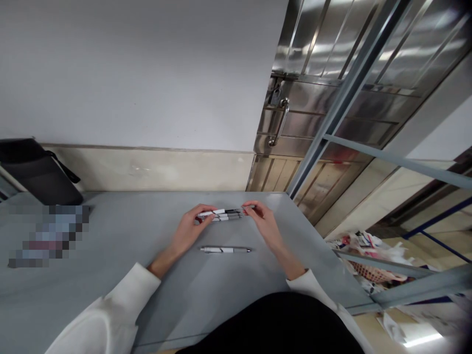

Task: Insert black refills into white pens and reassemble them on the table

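My left hand point(192, 223) is closed on a white-and-black pen point(217, 212), thumb and fingers at its left end. Just below that one lie more white pens point(224, 218), side by side and partly covered by my fingers. At the other end of the pens, my right hand point(261, 216) pinches a small greyish piece point(252, 207), too small to make out, close to the held pen's thin tip. Nearer to me, a single white pen with silver ends point(225, 250) lies apart on the grey table point(165, 305), its point to the right.
A black case with a strap point(40, 169) stands at the table's back left, with a blurred-out item point(51, 236) before it. Behind the table rises a wall. To the right are a metal frame post point(342, 105), a padlocked steel door point(295, 113) and a pink basket point(376, 271) among plastic bags.
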Available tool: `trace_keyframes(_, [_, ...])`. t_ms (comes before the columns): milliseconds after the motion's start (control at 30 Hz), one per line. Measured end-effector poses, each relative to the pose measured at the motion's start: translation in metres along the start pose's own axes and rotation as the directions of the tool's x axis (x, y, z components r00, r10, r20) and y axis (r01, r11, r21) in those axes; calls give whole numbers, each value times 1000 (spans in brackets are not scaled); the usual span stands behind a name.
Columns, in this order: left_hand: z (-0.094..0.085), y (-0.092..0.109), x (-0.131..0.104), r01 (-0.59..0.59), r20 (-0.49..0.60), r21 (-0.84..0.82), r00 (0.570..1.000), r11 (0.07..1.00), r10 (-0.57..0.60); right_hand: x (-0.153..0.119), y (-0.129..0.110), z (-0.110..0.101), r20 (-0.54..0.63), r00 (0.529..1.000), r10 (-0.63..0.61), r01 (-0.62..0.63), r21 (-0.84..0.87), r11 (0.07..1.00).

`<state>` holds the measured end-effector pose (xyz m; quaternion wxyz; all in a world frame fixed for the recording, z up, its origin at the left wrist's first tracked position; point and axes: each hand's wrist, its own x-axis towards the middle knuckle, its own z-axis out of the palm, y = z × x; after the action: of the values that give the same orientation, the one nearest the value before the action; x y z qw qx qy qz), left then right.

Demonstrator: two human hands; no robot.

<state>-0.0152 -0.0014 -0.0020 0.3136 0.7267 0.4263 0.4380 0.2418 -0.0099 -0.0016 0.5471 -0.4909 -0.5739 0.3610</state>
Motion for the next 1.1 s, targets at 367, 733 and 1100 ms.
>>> trace_keyframes(367, [3,4,-2,17,100,-70,995,997,-10,-11,-12,7,170,985,-5,23,-104,994])
trace_keyframes(733, [2,8,-4,6,146,-69,989,998,4,-13,-15,8,224,974,-15,35,-88,996])
trace_keyframes(1100, [3,9,-5,-64,162,-45,984,997,71,-12,-10,14,238,963,127,-125,-24,992])
